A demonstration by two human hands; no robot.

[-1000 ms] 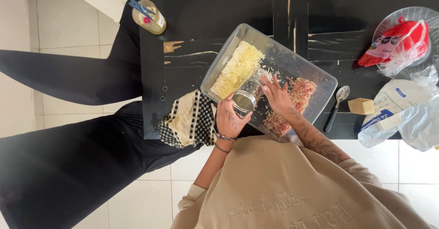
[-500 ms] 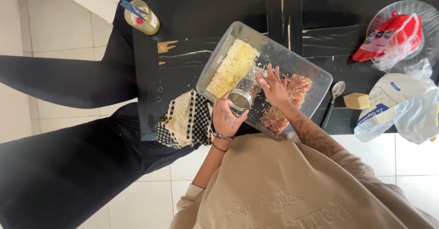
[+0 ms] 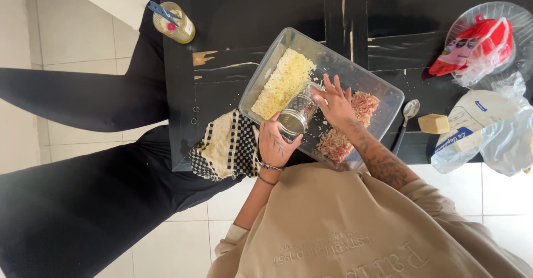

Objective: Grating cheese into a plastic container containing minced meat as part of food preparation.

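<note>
From the head camera, looking straight down, the left hand [image 3: 276,142] is wrapped around a clear glass jar [image 3: 296,117], tipping its mouth toward the middle of a clear rectangular dish [image 3: 262,72] that sits askew on the black table [image 3: 250,17]. The right hand [image 3: 335,104] is spread, fingers apart and gripping nothing, resting over the dish's middle beside the jar. In the dish a strip of pale yellow grated cheese [image 3: 284,82] lies along the far-left side and reddish shredded food [image 3: 347,128] fills the right end; the band between them looks only thinly covered. The step in hand appears to be emptying or sprinkling the jar's contents into that middle band while the free hand spreads them; judging from this, the next move calls for keeping the jar's mouth inside the dish wall. The dish's near corner stands close to the table edge, right in front of the person's body, so room there is tight. A checked cloth [image 3: 226,147] lies just left of the dish at the edge; a spoon [image 3: 407,117] and a small yellow block [image 3: 433,124] lie to the right, with bags [image 3: 483,128] farther right. The far tabletop offers open room.
</note>
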